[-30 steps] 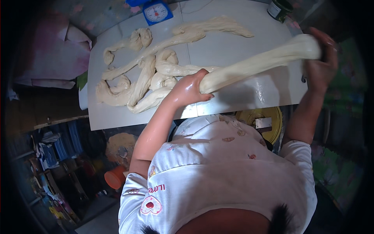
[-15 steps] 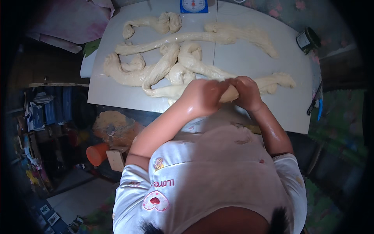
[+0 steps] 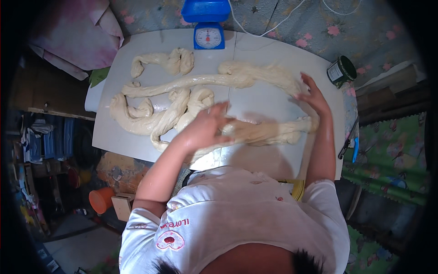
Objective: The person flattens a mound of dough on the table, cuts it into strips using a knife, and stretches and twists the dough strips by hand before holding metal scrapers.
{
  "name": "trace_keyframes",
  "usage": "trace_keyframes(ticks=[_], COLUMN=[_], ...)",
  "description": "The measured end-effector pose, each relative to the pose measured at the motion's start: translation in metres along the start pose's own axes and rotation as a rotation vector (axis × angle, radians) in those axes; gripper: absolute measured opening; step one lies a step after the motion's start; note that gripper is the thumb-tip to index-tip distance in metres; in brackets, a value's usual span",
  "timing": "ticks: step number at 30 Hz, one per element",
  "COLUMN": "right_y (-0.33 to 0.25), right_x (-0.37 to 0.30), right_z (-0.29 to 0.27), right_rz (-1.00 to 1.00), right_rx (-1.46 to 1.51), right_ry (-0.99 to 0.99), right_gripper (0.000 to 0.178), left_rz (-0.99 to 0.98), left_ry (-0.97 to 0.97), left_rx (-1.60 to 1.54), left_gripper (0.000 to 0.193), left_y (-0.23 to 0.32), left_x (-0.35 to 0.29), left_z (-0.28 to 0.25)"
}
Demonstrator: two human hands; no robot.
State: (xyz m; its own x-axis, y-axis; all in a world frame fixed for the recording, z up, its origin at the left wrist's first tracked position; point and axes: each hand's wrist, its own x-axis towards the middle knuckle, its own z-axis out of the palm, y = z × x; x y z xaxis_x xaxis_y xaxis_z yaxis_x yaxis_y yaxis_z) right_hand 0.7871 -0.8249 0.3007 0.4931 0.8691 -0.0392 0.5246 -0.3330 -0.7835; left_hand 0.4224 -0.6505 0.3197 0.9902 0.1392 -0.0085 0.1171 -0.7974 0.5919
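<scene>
head view: both hands, left hand and right hand, flat (grip open) on dough rope

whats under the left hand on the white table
Under the left hand lies a rope of dough, stretched rightward across the white table to the right hand. The stretch of dough beneath the palm is covered, so its shape there cannot be seen.
</scene>
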Motion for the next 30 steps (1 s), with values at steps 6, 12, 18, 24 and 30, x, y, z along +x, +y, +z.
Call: trace_keyframes(ticks=[6,12,18,24,30], right_y=[0.031,0.002,0.005,0.052,0.026], right_x=[0.073,0.059,-0.001,-0.002,0.088], right_z=[0.077,0.055,-0.117,-0.067,0.067], right_rz=[-0.087,0.033,0.388,0.268,-0.091], right_rx=[-0.366,-0.256,0.029,-0.839,-0.84], right_ry=[0.259,0.081,-0.268,-0.233,-0.175], right_gripper=[0.064,0.046,0.056,0.071,0.074], left_rz=[-0.121,-0.235,-0.126,-0.114,-0.116], left_ry=[0.314,0.06,-0.147,-0.251,-0.331], left_rx=[0.127,0.354,0.129,0.212,0.161], left_gripper=[0.075,0.074,0.074,0.096,0.095], left_y=[-0.056,-0.073,-0.107,-0.116,-0.108], left_x=[0.162,0.237,0.242,0.254,0.253], left_z=[0.019,0.046,0.015,0.023,0.004])
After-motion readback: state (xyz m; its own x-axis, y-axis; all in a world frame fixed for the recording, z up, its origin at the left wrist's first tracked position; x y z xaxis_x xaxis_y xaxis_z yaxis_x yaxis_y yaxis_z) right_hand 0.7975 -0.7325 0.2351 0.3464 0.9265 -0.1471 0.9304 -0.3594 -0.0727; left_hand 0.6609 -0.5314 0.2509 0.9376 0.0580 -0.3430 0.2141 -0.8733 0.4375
